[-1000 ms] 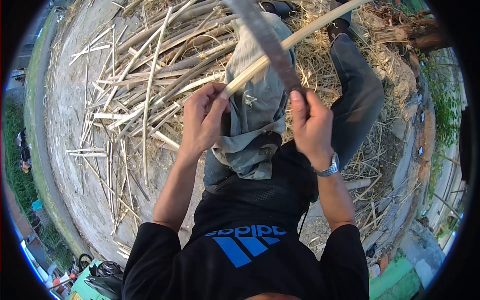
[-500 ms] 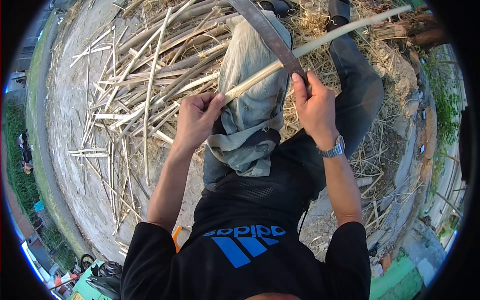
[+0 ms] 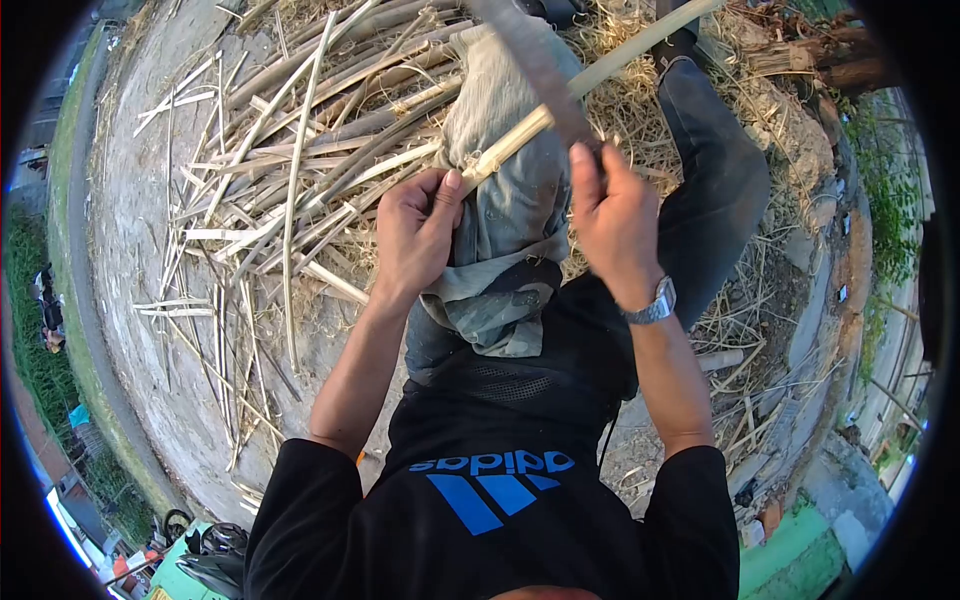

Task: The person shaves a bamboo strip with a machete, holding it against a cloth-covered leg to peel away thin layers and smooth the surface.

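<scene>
A long pale bamboo strip lies slanted across the grey cloth over my raised knee. My left hand is closed around its near end, thumb on top. In my right hand is one end of a long dark knife blade, gripped between thumb and fingers. The blade crosses the strip just beyond the knee and is blurred by motion; its other end runs out at the top edge. Small peeled curls show on the strip near my left hand.
Many split strips are heaped on the ground to the left. Fine shavings lie around my feet and to the right. A rough log sits at the upper right, and a motorcycle stands at the lower left.
My left hand has shifted slightly right, and the strip's far end has moved left and up. My right hand has moved a little left with the knife.
</scene>
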A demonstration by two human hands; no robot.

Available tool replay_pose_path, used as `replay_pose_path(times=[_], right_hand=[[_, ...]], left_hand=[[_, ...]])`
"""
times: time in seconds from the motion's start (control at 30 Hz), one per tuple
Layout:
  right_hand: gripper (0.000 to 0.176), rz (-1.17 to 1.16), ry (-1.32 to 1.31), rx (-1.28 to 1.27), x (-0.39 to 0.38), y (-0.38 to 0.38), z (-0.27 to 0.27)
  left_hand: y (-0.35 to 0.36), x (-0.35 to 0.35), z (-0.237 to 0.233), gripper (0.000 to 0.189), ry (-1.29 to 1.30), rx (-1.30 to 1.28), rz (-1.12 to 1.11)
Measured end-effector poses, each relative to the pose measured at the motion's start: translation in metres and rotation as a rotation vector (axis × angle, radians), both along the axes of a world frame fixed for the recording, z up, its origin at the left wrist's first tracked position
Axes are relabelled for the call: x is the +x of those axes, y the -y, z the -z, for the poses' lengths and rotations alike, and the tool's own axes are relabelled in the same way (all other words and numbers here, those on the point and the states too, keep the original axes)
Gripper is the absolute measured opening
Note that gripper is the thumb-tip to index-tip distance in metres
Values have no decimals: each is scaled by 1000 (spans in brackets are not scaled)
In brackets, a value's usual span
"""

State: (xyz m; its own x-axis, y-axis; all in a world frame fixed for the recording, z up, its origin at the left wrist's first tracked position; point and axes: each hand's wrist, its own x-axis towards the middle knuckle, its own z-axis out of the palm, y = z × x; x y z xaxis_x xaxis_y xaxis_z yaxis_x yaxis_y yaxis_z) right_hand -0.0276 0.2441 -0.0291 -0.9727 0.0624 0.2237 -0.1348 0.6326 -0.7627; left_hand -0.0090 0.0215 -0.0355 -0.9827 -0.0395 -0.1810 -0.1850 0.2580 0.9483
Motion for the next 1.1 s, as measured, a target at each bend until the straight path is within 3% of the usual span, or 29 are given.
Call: replay_pose_path(times=[0.03,0.13,0.3,0.4,0.47,0.53,0.7,0.87,0.93,1.07,1.1], right_hand=[[32,-70,47,84,14,4,2],[33,-228,232,-107,38,0,7],[31,127,120,-338,15,-34,-13],[34,174,33,-193,-11,-59,-18],[35,230,-72,47,-27,-65,-17],[35,239,-74,-36,-34,-49,-2],[35,-105,-3,33,4,-2,19],[37,175,-130,-50,-38,-30,7],[38,131,-84,3,-31,-21,6],[35,-131,92,33,23,11,7],[35,-189,141,-6,32,11,5]], left_hand=[[4,-2,3,33,40,74,6],[9,2,-2,25,102,237,49],[20,15,-2,20,-150,37,87],[16,11,5,17,-260,-95,41],[14,7,8,17,-337,-259,43],[9,5,11,17,-394,-336,27],[2,9,0,18,-450,-513,10],[4,10,18,20,-497,-455,-53],[-2,6,16,20,-495,-426,-66],[-6,5,3,18,-241,-281,-62],[-5,6,2,16,-182,-110,-65]])
